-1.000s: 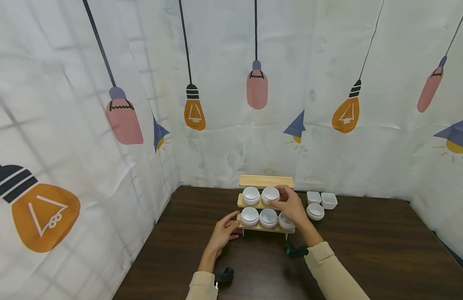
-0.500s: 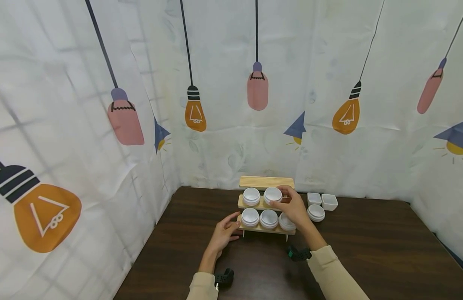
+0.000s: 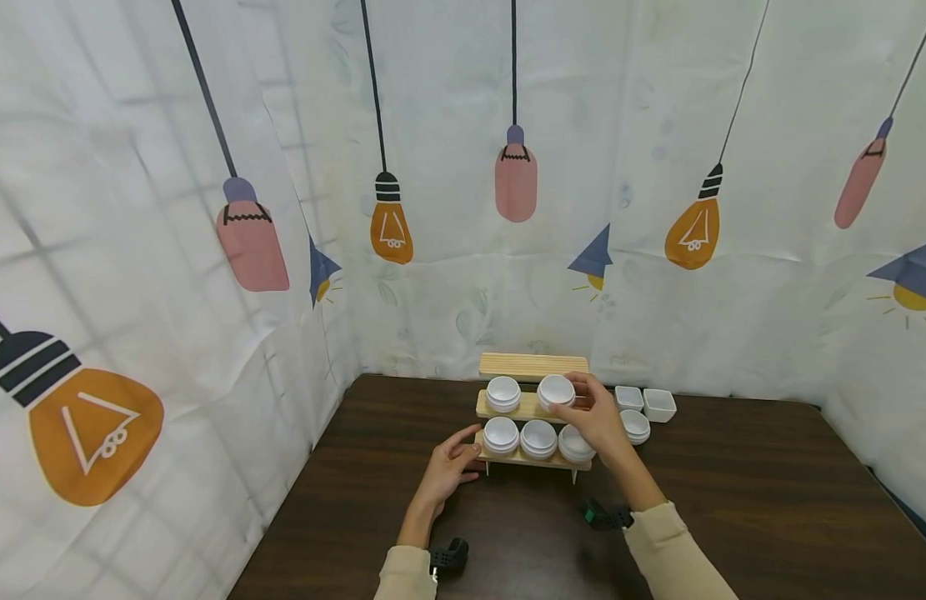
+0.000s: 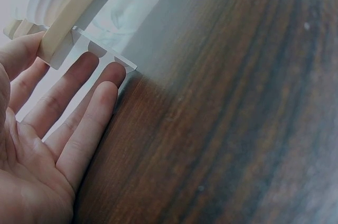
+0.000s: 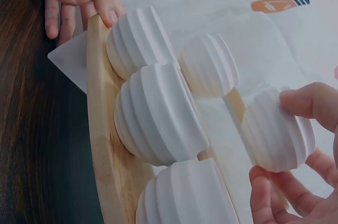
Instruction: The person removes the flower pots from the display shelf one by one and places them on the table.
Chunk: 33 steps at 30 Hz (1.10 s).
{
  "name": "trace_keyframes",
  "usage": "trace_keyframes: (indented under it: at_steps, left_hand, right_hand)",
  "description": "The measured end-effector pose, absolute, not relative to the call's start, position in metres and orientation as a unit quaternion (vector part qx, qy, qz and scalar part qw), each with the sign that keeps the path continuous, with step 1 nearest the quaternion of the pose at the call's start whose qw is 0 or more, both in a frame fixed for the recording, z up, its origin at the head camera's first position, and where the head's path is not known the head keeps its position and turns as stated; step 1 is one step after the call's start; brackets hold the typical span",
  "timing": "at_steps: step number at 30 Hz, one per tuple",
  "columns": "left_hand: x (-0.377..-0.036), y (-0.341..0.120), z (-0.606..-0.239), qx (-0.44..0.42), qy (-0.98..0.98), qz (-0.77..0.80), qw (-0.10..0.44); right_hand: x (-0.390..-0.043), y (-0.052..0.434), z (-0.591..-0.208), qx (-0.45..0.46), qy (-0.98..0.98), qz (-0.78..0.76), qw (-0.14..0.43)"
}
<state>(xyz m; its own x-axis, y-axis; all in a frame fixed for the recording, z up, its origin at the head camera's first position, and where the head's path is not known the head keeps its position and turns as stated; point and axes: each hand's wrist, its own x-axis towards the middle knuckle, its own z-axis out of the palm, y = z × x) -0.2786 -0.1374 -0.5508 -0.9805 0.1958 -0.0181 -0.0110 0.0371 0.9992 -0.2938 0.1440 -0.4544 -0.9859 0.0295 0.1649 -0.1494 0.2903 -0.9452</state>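
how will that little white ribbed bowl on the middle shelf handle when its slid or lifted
The ribbed bowl, held by the right hand, looks rigid and probably light. Its glossy surface may be slippery, though the ridges likely help grip. It looks squat, so tipping seems unlikely.

Staged recording booth, not a real room: white curtains point(image 3: 658, 125) printed with cartoon bulbs wall in a dark wood table point(image 3: 770, 500) on far, left, right sides.

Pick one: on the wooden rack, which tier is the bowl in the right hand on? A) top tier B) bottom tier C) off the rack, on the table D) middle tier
D: the right hand grips a white ribbed bowl at the right end of the middle tier of the wooden rack, level with the other middle-tier bowl; the top tier is bare, three bowls fill the bottom.
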Motion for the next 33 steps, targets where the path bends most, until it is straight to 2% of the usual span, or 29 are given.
trace_keyframes:
  at_steps: [33]
  left_hand:
    - [-0.279,-0.138,-0.552,0.066,0.712,0.695,0.077]
  right_hand:
    - [-0.271,0.174,-0.463,0.048,-0.756,0.641,0.121]
